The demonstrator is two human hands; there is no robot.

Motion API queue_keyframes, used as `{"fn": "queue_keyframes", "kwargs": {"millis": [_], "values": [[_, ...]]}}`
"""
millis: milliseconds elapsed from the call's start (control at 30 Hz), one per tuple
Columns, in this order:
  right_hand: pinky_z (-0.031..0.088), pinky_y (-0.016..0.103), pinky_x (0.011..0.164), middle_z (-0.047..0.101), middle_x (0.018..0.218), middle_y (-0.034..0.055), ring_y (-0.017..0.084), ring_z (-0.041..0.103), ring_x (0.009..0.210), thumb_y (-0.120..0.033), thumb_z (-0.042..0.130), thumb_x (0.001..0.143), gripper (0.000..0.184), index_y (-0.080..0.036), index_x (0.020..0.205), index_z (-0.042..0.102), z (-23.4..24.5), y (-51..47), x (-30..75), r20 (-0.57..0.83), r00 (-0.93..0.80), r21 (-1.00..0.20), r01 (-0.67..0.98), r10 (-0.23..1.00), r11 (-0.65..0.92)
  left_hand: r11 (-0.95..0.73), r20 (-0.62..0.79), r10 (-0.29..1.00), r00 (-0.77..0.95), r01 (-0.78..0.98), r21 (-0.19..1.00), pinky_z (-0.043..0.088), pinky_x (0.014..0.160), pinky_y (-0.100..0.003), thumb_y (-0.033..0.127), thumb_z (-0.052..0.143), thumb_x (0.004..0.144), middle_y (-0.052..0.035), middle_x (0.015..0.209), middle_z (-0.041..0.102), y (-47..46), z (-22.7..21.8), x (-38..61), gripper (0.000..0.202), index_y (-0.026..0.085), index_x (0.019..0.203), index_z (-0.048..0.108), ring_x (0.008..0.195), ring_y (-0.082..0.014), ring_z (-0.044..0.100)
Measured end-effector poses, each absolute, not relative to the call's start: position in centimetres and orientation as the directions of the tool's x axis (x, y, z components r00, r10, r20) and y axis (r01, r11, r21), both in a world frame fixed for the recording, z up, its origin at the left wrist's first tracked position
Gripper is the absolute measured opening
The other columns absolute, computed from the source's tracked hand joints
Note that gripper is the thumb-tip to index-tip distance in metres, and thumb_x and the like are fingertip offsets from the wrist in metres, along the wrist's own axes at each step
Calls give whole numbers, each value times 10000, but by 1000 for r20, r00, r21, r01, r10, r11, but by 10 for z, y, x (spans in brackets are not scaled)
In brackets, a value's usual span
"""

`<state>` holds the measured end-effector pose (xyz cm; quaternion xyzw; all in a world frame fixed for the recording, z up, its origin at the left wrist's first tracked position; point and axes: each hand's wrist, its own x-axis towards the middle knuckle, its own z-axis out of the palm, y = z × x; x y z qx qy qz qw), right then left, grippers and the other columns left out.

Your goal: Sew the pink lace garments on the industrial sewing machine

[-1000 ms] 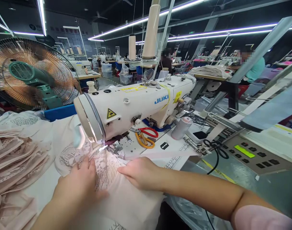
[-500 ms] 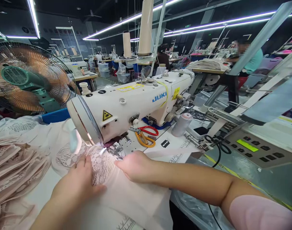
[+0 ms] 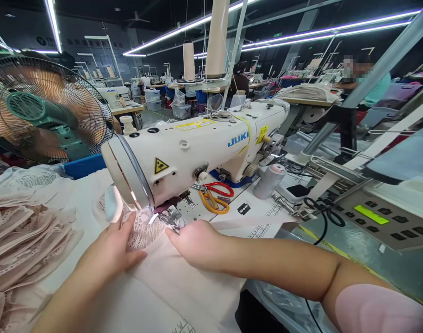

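Note:
My left hand (image 3: 109,245) lies on the pale pink lace fabric (image 3: 147,233) left of the needle area, thumb stretched away from the fingers. My right hand (image 3: 194,243) is closed on the edge of the same fabric, just in front of the presser foot (image 3: 168,219). From the lace, a smooth pale panel (image 3: 183,286) spreads toward me over the table edge. The white sewing machine (image 3: 183,152) stands over the work, its needle area lit. The fingertips of my right hand are partly hidden in the cloth.
Stacked pink lace pieces (image 3: 27,240) lie at the left. Red-handled (image 3: 220,188) and orange-handled snips (image 3: 213,203), a razor blade (image 3: 244,209) and a thread spool (image 3: 270,181) rest by the machine. A fan (image 3: 41,111) stands behind left; a control panel (image 3: 378,217) sits right.
The lace has moved in toward the presser foot, and less of it shows on the left. My left hand has moved slightly forward with it. My right hand keeps its grip. The view has shifted slightly.

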<state>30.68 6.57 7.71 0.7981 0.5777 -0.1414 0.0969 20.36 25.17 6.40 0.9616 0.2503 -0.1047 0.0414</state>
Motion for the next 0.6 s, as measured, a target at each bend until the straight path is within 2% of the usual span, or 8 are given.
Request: {"fn": "queue_keyframes", "kwargs": {"millis": [233,500,600], "values": [[446,311,523,684,899,108,264,647,796,-126,565,740,734,-120,1416,279,74,67,308,-364,310,12,944,878,-329,-854,-248,499,831,519,20,414,909,-386,557,480,700,-137,1466,279,256,68,208,870,240,1449,171,1225,-339,432],[421,292,496,674,908,109,254,645,804,-119,531,757,607,-112,1344,374,73,63,309,-319,288,3,953,903,-303,-863,-173,487,856,502,54,431,867,-389,569,454,725,-134,1313,456,273,59,209,780,251,1415,278,1115,-328,516],[405,285,483,674,890,97,245,643,788,-125,538,755,592,-117,1328,391,73,61,308,-295,293,3,952,909,-306,-863,-147,492,858,503,50,437,857,-389,560,443,736,-133,1282,476,277,56,208,745,244,1397,311,1120,-324,508]]}}
